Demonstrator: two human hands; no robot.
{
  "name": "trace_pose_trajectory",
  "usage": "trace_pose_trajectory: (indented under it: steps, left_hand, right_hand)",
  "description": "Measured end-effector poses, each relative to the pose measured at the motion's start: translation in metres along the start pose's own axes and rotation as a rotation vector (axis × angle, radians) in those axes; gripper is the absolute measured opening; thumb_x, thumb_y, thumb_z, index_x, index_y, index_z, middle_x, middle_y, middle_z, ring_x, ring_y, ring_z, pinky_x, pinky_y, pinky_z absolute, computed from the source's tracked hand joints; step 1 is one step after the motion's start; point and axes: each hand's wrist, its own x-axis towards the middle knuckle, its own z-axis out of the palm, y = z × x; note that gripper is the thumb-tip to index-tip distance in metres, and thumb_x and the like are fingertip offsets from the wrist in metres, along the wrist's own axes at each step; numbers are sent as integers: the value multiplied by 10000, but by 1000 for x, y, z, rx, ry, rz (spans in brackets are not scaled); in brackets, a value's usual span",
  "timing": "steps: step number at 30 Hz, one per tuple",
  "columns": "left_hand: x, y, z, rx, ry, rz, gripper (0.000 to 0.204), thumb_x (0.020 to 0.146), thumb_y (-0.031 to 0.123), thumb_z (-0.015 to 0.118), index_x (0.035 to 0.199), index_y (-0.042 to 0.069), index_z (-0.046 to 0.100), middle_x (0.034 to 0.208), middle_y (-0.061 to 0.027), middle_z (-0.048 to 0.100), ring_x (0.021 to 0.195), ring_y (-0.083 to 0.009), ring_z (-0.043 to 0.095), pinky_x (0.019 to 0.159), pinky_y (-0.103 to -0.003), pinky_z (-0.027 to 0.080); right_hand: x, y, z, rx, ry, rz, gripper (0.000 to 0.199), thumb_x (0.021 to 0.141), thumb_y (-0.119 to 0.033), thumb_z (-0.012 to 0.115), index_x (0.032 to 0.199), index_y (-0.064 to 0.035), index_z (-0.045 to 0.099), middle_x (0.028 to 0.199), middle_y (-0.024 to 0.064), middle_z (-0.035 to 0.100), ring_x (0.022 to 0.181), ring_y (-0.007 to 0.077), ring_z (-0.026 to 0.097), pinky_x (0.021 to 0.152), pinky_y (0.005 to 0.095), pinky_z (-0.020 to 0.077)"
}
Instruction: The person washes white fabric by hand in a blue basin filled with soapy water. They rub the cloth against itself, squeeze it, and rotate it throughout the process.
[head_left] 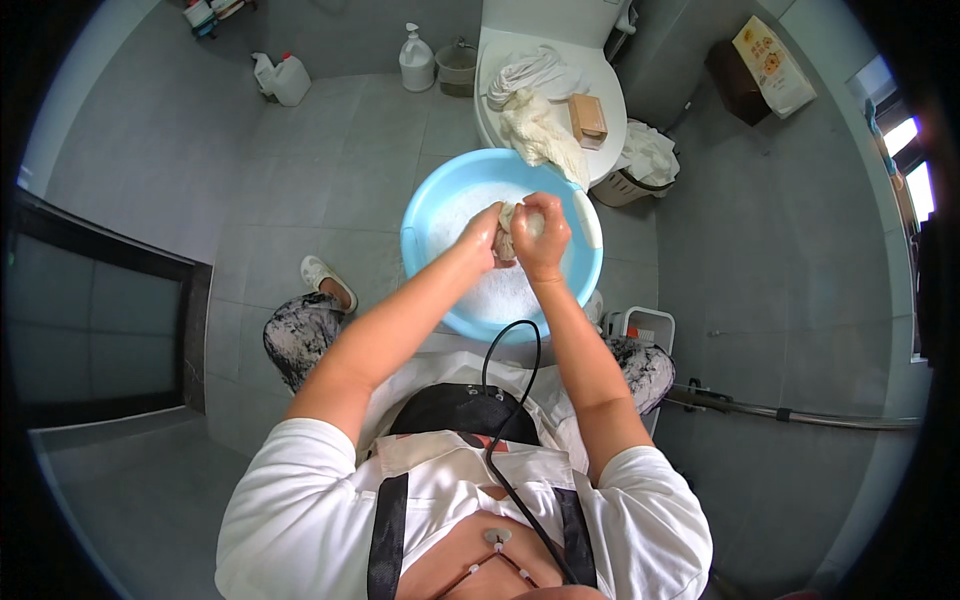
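Grey tiled bathroom floor [330,170] all around, seen from above. Set on it, a round light-blue plastic basin [430,215] holding white sudsy water. Behind the basin, a white closed toilet lid [610,95] bearing a heap of cream and white wrung cloths [535,115] and a tan rectangular soap bar [588,117]. Further back, a white pump bottle [416,62] and a white plastic jug [291,80] against the wall; to the right, a pale slatted basket [625,185] with white laundry. Above the basin's middle, left hand [484,232] and right hand [541,233] pressed close, both clenched tight around one small wet beige cloth [507,240], bunched between the fists and just clear of the suds. Judged soft and limp, with no stiffness at all, heavier than when dry from soaked water, and slick with soap, so likely to slide through a loose hold. Not fragile; safe to squeeze hard. Best taken with whole fists, one at either end of the bundle, fingers wrapped fully round rather than pinching an edge, kept over the basin for drips.
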Motion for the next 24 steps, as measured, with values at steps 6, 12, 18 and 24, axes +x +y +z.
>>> trace_pose_trajectory:
  steps: [6, 12, 18, 24]
  left_hand:
    - [-32, 6, 21, -185, 2, 245, 131, 764, 233, 508, 772, 105, 534, 758, -43, 553, 676, -156, 547, 591, -301, 461]
    - [-18, -10, 34, -196, 218, 753, 133, 709, 101, 509, 597, 35, 481, 661, -24, 478, 558, -120, 443, 521, -258, 373]
    - [-35, -7, 42, 226, 508, 979, 116, 655, 129, 522, 598, 34, 492, 663, -66, 504, 643, -185, 476, 601, -306, 383]
    - [-38, -1, 43, 666, 602, 1408, 128, 669, 117, 543, 590, 27, 497, 618, -71, 500, 605, -209, 470, 561, -329, 381]
  right_hand:
    - [4, -7, -8, 89, -29, -99, 188, 656, -8, 601, 803, -52, 491, 735, 85, 544, 617, 231, 545, 577, 302, 440]
    - [7, -18, 4, 219, 234, 275, 109, 737, -10, 527, 834, -18, 477, 805, 52, 491, 604, 117, 476, 596, 243, 408]
    - [14, -30, 2, 634, 332, 722, 87, 756, -30, 490, 843, -29, 487, 732, 29, 479, 652, 108, 461, 595, 252, 389]
    - [18, -25, 6, 875, 525, 950, 120, 766, -60, 483, 884, -37, 492, 714, 15, 459, 669, 80, 439, 600, 234, 378]
